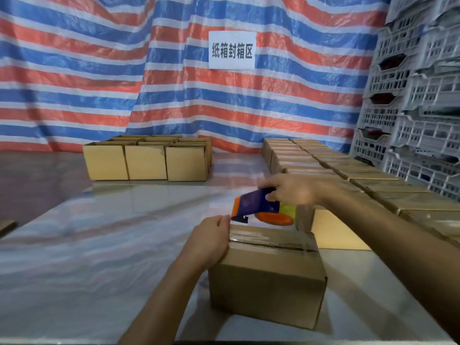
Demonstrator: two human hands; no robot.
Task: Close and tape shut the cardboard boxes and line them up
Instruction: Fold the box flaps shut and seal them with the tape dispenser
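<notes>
A closed cardboard box (pixel 267 282) stands on the table in front of me, with clear tape laid along its top seam. My left hand (pixel 211 239) rests on the box's far left top corner, fingers curled over the edge. My right hand (pixel 288 189) grips the handle of a blue and orange tape dispenser (pixel 258 207), which hovers just above the far end of the box. Tape from its roll runs down to the box top.
Several open boxes (pixel 146 159) stand grouped at the back left. Taped boxes (pixel 323 165) sit in two rows along the right side. Grey plastic crates (pixel 410 95) are stacked at the far right. A striped tarp hangs behind the shiny table (pixel 99 232).
</notes>
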